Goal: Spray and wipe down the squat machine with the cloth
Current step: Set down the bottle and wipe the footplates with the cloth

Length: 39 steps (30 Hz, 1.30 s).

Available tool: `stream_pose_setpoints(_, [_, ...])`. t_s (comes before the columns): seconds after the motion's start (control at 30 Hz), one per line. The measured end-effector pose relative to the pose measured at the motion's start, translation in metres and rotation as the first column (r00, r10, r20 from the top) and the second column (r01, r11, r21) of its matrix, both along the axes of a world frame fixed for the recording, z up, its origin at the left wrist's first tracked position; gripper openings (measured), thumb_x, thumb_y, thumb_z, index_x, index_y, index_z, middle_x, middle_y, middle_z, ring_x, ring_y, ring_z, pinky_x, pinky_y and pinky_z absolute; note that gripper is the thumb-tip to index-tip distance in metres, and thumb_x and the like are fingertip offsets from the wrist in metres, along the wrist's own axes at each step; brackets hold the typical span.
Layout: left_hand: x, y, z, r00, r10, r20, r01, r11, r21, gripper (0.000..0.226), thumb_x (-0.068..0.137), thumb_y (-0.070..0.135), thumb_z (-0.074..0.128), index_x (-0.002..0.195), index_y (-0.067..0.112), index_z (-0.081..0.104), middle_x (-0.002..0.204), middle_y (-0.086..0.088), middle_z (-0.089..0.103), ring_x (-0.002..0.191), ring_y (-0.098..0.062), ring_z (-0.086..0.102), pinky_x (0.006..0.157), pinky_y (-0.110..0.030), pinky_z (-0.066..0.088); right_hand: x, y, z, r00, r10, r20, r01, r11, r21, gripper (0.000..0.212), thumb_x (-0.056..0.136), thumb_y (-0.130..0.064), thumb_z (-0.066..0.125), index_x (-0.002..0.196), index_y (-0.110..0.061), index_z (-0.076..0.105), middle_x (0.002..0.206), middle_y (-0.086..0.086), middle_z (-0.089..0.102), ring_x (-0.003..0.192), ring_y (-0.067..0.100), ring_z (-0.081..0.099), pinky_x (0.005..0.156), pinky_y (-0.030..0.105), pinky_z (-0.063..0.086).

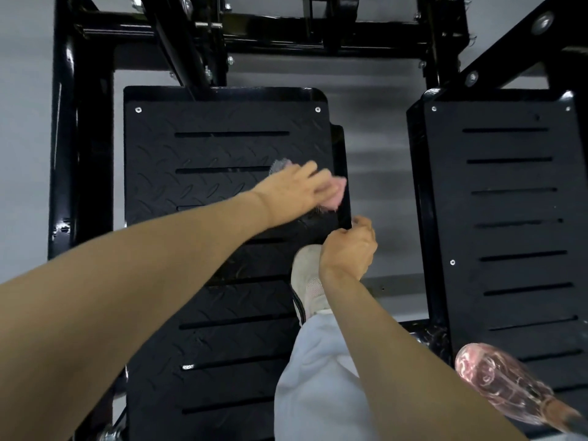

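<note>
The cloth (335,194) is mostly hidden under the left hand (292,189). Only a pink edge shows past the fingertips and a grey tuft above the knuckles, and both are smeared by blur. The top of the squat machine (82,154) is cut off by the upper frame edge, so only its black posts and crossbars show. At the lower right, a clear pinkish object (496,383) is blurred and cropped, and I cannot tell what it is.

The left hand lies flat with its fingers stretched out, pressing the cloth onto the tread-patterned left-side footplate (206,148) near its right edge. The right hand (348,249) is seen from the back, with its fingers curled and the tips at that plate's right edge. I cannot tell whether they pinch the edge or hold nothing. The two hands are near each other but do not touch.

A pale shoe (305,268) stands on the same plate just beside the right wrist, and a white trouser leg (315,377) rises from it. The right-side footplate (509,237) lies well apart across a strip of grey floor (378,154).
</note>
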<state>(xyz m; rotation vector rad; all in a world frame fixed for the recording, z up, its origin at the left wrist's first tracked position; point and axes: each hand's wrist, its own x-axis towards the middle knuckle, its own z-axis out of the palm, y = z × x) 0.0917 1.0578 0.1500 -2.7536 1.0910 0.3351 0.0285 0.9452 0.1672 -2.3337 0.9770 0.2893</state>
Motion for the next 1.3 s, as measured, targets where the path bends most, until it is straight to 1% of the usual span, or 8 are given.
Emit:
stream_pose_setpoints(0.13, [0.000, -0.009, 0.010, 0.902, 0.429, -0.055, -0.428, 0.903, 0.017, 0.079, 0.086, 0.004, 0.054, 0.151, 0.011, 0.009, 0.140, -0.017, 0.023, 0.121, -0.033, 0.033, 0.098, -0.040, 0.037, 0.003, -0.001, 0.004, 0.996, 0.091, 0.017, -0.091, 0.996, -0.014, 0.033, 0.091, -0.001, 0.043, 0.122, -0.006, 0.054, 0.120, 0.014, 0.061, 0.103, 0.033, 0.059, 0.090, 0.043, 0.048])
stream_pose_setpoints(0.33, [-0.050, 0.015, -0.003, 0.998, 0.042, 0.035, -0.041, 0.999, -0.027, 0.063, 0.091, 0.013, 0.052, 0.148, 0.009, 0.025, 0.132, -0.014, 0.034, 0.112, -0.031, 0.042, 0.093, -0.046, 0.044, 0.003, 0.020, 0.019, 0.924, 0.379, 0.041, -0.377, 0.925, -0.054, 0.030, 0.096, -0.009, 0.044, 0.124, -0.007, 0.054, 0.123, 0.010, 0.055, 0.108, 0.029, 0.056, 0.098, 0.042, 0.042])
stream_pose_setpoints(0.5, [-0.086, 0.079, 0.009, 0.894, 0.445, -0.053, -0.430, 0.884, 0.182, 0.079, 0.089, 0.006, 0.049, 0.152, 0.014, 0.001, 0.139, -0.013, 0.022, 0.119, -0.031, 0.033, 0.098, -0.041, 0.039, -0.013, 0.033, 0.034, 0.809, 0.586, 0.043, -0.585, 0.810, -0.045, 0.043, 0.092, -0.003, 0.047, 0.134, -0.008, 0.048, 0.133, 0.011, 0.048, 0.117, 0.028, 0.051, 0.101, 0.038, 0.041])
stream_pose_setpoints(0.67, [-0.117, 0.099, 0.039, 0.790, 0.472, -0.391, -0.445, 0.880, 0.165, 0.071, 0.085, -0.006, 0.052, 0.146, 0.017, 0.025, 0.133, -0.010, 0.030, 0.119, -0.030, 0.036, 0.094, -0.038, 0.043, -0.039, 0.039, 0.058, 0.876, 0.476, -0.072, -0.462, 0.873, 0.156, 0.041, 0.092, -0.004, 0.045, 0.133, -0.006, 0.049, 0.130, 0.016, 0.051, 0.112, 0.029, 0.054, 0.090, 0.033, 0.045])
stream_pose_setpoints(0.8, [-0.132, 0.105, 0.087, 0.408, 0.654, -0.637, -0.903, 0.392, -0.176, 0.038, 0.089, -0.001, 0.051, 0.124, 0.014, 0.057, 0.117, -0.014, 0.053, 0.108, -0.032, 0.056, 0.088, -0.034, 0.047, -0.065, 0.044, 0.102, 0.920, 0.379, -0.097, -0.339, 0.897, 0.282, 0.038, 0.093, -0.007, 0.046, 0.130, -0.009, 0.052, 0.124, 0.008, 0.058, 0.110, 0.025, 0.056, 0.075, 0.019, 0.038])
stream_pose_setpoints(1.0, [-0.176, 0.089, 0.172, -0.016, 0.301, -0.953, -0.895, -0.430, -0.121, 0.013, 0.092, 0.006, 0.053, 0.094, 0.014, 0.062, 0.101, -0.011, 0.067, 0.095, -0.027, 0.063, 0.087, -0.037, 0.049, -0.107, 0.064, 0.162, 0.976, 0.031, -0.214, 0.126, 0.724, 0.679, 0.005, 0.094, -0.012, 0.052, 0.098, -0.009, 0.055, 0.087, 0.007, 0.054, 0.086, 0.020, 0.055, 0.087, 0.036, 0.051])
stream_pose_setpoints(1.13, [-0.199, 0.086, 0.206, -0.068, 0.023, -0.997, -0.826, -0.562, 0.043, 0.014, 0.097, 0.019, 0.050, 0.100, 0.016, 0.063, 0.109, -0.010, 0.068, 0.098, -0.026, 0.064, 0.089, -0.039, 0.051, -0.124, 0.069, 0.187, 0.970, 0.146, -0.197, 0.060, 0.636, 0.769, 0.034, 0.092, -0.037, 0.060, 0.112, -0.009, 0.059, 0.109, 0.004, 0.065, 0.104, 0.019, 0.062, 0.096, 0.038, 0.048])
stream_pose_setpoints(1.3, [-0.227, 0.096, 0.223, -0.036, -0.027, -0.999, -0.804, -0.593, 0.046, 0.022, 0.096, 0.031, 0.051, 0.106, 0.017, 0.065, 0.110, -0.007, 0.069, 0.101, -0.025, 0.064, 0.093, -0.040, 0.050, -0.142, 0.082, 0.203, 0.988, 0.111, -0.110, 0.036, 0.525, 0.850, 0.029, 0.092, -0.015, 0.060, 0.119, -0.005, 0.062, 0.110, 0.012, 0.070, 0.099, 0.026, 0.067, 0.081, 0.036, 0.055])
